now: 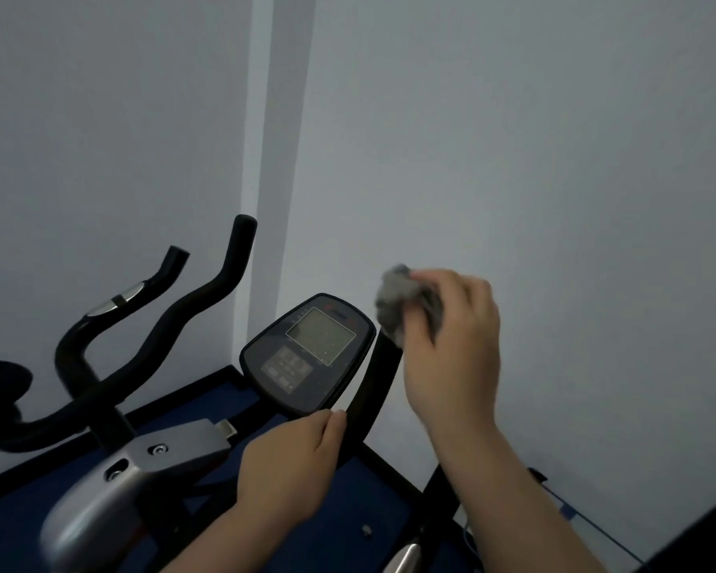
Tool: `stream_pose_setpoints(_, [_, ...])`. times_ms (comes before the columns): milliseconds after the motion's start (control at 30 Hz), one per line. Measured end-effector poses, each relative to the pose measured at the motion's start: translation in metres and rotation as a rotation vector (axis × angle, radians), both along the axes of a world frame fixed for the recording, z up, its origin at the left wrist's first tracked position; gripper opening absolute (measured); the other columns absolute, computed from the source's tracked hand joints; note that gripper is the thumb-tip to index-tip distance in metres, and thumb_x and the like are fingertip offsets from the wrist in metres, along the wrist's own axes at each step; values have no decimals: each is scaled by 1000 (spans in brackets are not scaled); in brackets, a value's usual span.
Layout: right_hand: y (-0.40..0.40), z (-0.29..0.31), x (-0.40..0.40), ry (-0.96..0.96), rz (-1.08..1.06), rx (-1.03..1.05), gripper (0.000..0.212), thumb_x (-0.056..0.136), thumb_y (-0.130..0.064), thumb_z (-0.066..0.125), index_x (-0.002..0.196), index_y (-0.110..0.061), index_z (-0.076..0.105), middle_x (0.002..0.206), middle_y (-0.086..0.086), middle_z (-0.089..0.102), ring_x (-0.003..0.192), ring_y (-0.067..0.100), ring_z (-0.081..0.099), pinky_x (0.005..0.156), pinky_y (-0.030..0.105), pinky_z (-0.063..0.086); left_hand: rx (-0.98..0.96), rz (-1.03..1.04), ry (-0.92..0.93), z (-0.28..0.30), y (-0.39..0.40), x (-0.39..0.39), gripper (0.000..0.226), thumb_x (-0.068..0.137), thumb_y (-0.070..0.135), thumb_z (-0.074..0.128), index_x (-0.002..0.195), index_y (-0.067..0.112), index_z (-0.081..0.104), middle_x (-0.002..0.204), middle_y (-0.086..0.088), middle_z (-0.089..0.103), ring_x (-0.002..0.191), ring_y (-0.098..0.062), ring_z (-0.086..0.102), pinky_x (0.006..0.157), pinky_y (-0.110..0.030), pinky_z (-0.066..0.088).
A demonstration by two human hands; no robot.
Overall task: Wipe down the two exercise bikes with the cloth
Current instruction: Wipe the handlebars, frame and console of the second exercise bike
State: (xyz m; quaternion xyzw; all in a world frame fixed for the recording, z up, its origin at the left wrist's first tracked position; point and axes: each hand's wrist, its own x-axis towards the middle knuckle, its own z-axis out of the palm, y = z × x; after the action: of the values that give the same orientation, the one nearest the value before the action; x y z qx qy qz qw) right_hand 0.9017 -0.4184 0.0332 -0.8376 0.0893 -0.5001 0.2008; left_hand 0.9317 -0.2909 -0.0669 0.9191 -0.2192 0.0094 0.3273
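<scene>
My right hand (451, 345) grips a crumpled grey cloth (397, 303) at the upper end of a black handlebar (383, 374) on the near exercise bike. The hand and cloth are blurred by motion. My left hand (294, 461) holds the same handlebar lower down, just under the bike's black console (311, 353) with its grey screen and keypad. A second exercise bike (112, 481) stands to the left, with curved black handlebars (195, 299) and a silver frame.
A pale wall with a vertical corner strip (278, 159) rises close behind both bikes. Blue floor mats (348, 506) with black edging lie underneath. A thin cable (596, 527) runs along the floor at the right.
</scene>
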Motion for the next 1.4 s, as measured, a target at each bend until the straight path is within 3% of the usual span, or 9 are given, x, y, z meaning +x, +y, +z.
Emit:
stream_pose_setpoints(133, [-6, 1, 36, 299, 136, -11, 16, 95, -30, 52, 103, -20, 61, 108, -3, 55, 90, 14, 53, 71, 24, 39, -3, 1, 8, 1, 1, 0, 43, 100, 47, 24, 81, 24, 55, 73, 3, 63, 72, -11, 61, 70, -35, 50])
stream_pose_setpoints(333, [31, -33, 35, -262, -17, 607, 19, 99, -26, 45, 113, -23, 58, 107, -8, 63, 92, 2, 58, 73, 9, 44, -23, -14, 23, 0, 1, -1, 46, 100, 48, 25, 80, 23, 58, 72, 2, 63, 70, -10, 60, 67, -32, 46])
stream_pose_setpoints(433, [18, -28, 35, -135, 86, 430, 25, 100, -23, 42, 119, -20, 59, 114, -8, 60, 100, -1, 56, 84, 10, 44, -39, -15, 25, 0, 1, 2, 45, 100, 48, 23, 88, 26, 61, 76, 4, 65, 72, -8, 60, 69, -31, 47])
stream_pose_setpoints(800, [34, -70, 23, -158, -165, 1026, 24, 95, -12, 45, 95, -21, 67, 73, -6, 65, 68, 13, 59, 61, 30, 49, -132, -116, 288, 7, 3, 16, 31, 99, 45, 33, 100, 31, 60, 108, 2, 64, 103, -22, 58, 86, -35, 41])
stream_pose_setpoints(933, [20, -36, 31, -115, -134, 886, 27, 95, -10, 40, 97, -25, 63, 74, -8, 62, 69, 15, 58, 60, 30, 48, -142, -155, 412, 8, 8, 20, 36, 92, 54, 36, 98, 37, 67, 99, 21, 56, 108, -10, 52, 95, -31, 37])
stream_pose_setpoints(1067, [51, -76, 7, -17, -189, 840, 28, 95, -6, 44, 112, -18, 64, 78, -1, 63, 65, 5, 54, 52, 6, 39, -234, -202, 489, 14, 10, 20, 44, 75, 55, 38, 91, 31, 72, 101, 7, 71, 103, -19, 62, 100, -46, 43])
stream_pose_setpoints(1167, [52, -85, -16, 51, -111, 684, 29, 92, 1, 47, 105, -15, 67, 75, -3, 63, 63, 2, 53, 55, 11, 39, -230, -206, 474, 15, 10, 20, 44, 77, 53, 38, 91, 30, 72, 101, 5, 71, 102, -20, 62, 98, -46, 44])
stream_pose_setpoints(1300, [39, -50, -26, -59, -72, 78, 37, 88, 1, 54, 120, -16, 64, 106, -1, 60, 99, 11, 53, 85, 21, 45, -231, -242, 474, 12, 13, 22, 35, 92, 46, 43, 89, 25, 71, 96, 1, 72, 97, -20, 64, 96, -49, 46])
stream_pose_setpoints(1400, [17, -37, -10, 128, -163, -313, 35, 81, 1, 67, 115, -8, 67, 110, 14, 58, 101, 29, 54, 78, 39, 51, -269, -265, 470, 13, 21, 23, 22, 96, 28, 50, 90, 24, 71, 100, -1, 72, 96, -17, 64, 96, -43, 47])
